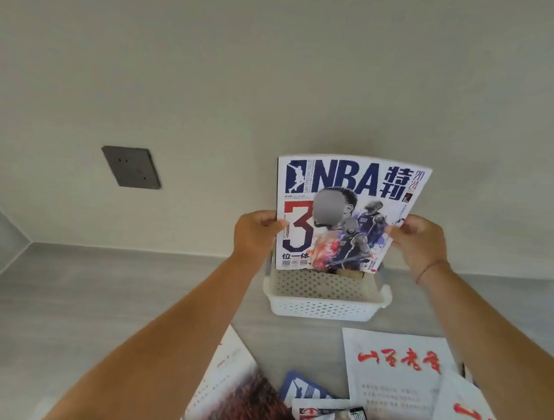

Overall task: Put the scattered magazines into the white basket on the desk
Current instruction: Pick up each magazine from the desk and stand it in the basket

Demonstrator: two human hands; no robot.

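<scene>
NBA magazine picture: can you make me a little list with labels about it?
Held thing: white NBA basketball magazine, upright, cover facing the camera
Left hand: grips its left edge
Right hand: grips its right edge
Below it: white perforated plastic basket on the grey desk
Still outside: several magazines scattered in front of the basket

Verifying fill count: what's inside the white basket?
Inside the white basket, only bare perforated plastic shows. The NBA magazine, gripped upright by the left hand and right hand, covers its rear. Something brown peeks under the magazine's edge, unidentifiable.
</scene>
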